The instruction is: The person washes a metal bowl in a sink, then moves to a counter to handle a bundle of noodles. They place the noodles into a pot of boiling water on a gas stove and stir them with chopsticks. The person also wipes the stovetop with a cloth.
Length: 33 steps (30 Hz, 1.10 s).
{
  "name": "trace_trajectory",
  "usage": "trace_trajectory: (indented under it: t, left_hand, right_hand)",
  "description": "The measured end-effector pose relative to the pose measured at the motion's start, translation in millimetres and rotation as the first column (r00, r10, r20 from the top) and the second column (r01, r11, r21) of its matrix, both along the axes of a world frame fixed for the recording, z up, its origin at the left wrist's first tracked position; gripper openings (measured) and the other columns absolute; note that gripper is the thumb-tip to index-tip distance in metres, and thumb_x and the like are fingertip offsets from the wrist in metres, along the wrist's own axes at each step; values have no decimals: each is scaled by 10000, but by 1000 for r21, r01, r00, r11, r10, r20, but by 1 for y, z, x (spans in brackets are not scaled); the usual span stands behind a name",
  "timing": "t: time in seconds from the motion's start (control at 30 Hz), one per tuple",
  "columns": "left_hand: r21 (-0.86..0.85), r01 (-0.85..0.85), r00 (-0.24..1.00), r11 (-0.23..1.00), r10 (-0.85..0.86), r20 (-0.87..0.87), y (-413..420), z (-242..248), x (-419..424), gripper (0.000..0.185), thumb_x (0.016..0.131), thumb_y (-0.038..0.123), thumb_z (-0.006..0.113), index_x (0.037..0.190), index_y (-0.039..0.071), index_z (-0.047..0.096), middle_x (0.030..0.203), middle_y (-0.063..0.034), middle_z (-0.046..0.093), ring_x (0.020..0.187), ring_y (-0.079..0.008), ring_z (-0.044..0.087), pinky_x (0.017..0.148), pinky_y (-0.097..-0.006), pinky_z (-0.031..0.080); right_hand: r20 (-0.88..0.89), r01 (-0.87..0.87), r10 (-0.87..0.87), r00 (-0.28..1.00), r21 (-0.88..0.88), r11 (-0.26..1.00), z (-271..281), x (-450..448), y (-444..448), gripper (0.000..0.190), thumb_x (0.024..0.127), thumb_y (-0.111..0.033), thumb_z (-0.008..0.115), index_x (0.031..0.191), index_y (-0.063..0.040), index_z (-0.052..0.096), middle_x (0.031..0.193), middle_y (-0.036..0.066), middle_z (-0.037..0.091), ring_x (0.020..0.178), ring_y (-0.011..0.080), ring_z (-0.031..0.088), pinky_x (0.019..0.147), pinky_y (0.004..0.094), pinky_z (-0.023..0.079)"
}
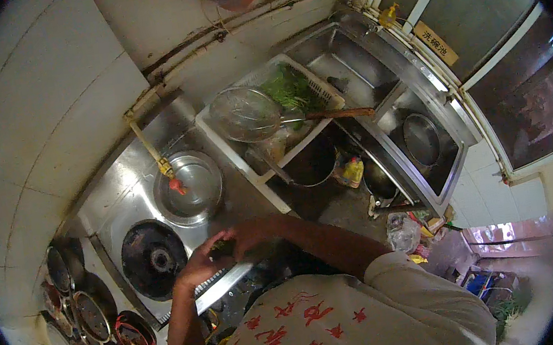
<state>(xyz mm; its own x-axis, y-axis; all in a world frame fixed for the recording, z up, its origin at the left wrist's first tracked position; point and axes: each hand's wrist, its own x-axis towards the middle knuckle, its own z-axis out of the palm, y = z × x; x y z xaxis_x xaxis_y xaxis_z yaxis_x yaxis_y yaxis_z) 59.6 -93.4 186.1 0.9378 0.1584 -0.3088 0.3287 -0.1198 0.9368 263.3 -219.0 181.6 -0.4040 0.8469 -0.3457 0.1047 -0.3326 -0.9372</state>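
Observation:
Both hands meet in front of my body, over the front edge of a steel stove counter (pixel 105 192). Between them is a small dark green bundle (pixel 222 248), which looks like leafy greens but is mostly hidden by fingers. My left hand (pixel 199 263) curls round it from the left, beside a black round burner (pixel 156 258). From the right, my right hand (pixel 255 236) closes over the bundle; its fingers are shadowed and blurred. Just beyond the hands, a round steel basin (pixel 196 186) is set in the counter under a yellow pipe tap (pixel 163 165).
A wire strainer (pixel 244 115) with a wooden handle (pixel 339 113) lies across a white plastic basket (pixel 317 83) of green vegetables (pixel 290 89). Steel sinks (pixel 373 74) stand at the right. Pots and seasoning containers (pixel 93 316) crowd the left. A plastic bag (pixel 403 232) lies low at right.

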Motion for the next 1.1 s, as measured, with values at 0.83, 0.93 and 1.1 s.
trace_trajectory:
  t: [0.83,0.93,1.1]
  left_hand:
    - [875,165,933,454,-360,12,-21,-30,18,618,853,215,712,1396,37,479,1390,-211,522,1280,-391,526,981,-497,509]
    - [819,233,943,524,-329,-58,-16,-45,33,533,877,242,685,1333,29,511,1238,-205,607,1129,-390,609,882,-503,540]
    - [886,84,988,456,-153,-15,-18,-125,31,442,795,361,751,1079,37,654,968,-133,714,823,-369,714,712,-464,586]
  right_hand:
    - [254,-146,-82,964,760,634,-160,-1,-20,445,813,-206,755,1226,-88,643,1103,67,647,956,253,606,903,411,485]
    - [106,75,-53,993,-210,975,-172,-11,5,287,820,-184,766,1062,-50,687,955,43,690,828,187,635,774,382,531]
    - [253,16,-21,967,22,1000,-163,-14,21,178,803,-169,734,923,-38,719,807,59,698,746,192,643,716,394,523]
